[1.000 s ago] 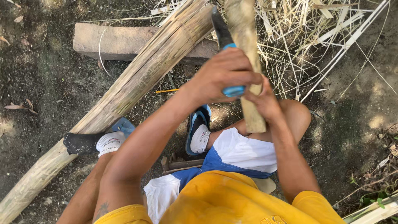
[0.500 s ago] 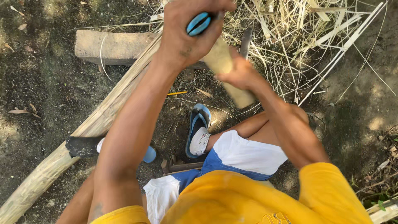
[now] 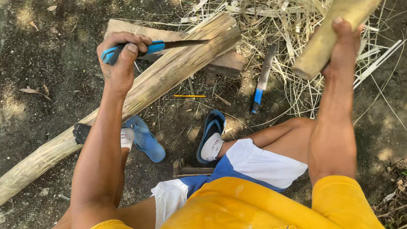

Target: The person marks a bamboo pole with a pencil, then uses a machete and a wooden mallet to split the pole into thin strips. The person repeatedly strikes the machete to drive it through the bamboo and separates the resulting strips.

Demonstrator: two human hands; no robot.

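Knife [image 3: 169,44] gripped in left hand [image 3: 121,59]; right hand [image 3: 343,46] clutches bamboo piece [image 3: 328,36].

Hands now apart: knife [image 3: 161,45] swung left, wooden billet [image 3: 328,36] right (raised).

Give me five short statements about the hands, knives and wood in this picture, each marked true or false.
1. The left hand grips a blue-handled knife. True.
2. The right hand is empty. False: it holds a thick wooden club.
3. A second knife lies on the ground. True.
4. The long bamboo pole stands upright. False: it lies slanted, its far end on a wooden block.
5. Both feet are bare. False: they wear socks and blue sandals.
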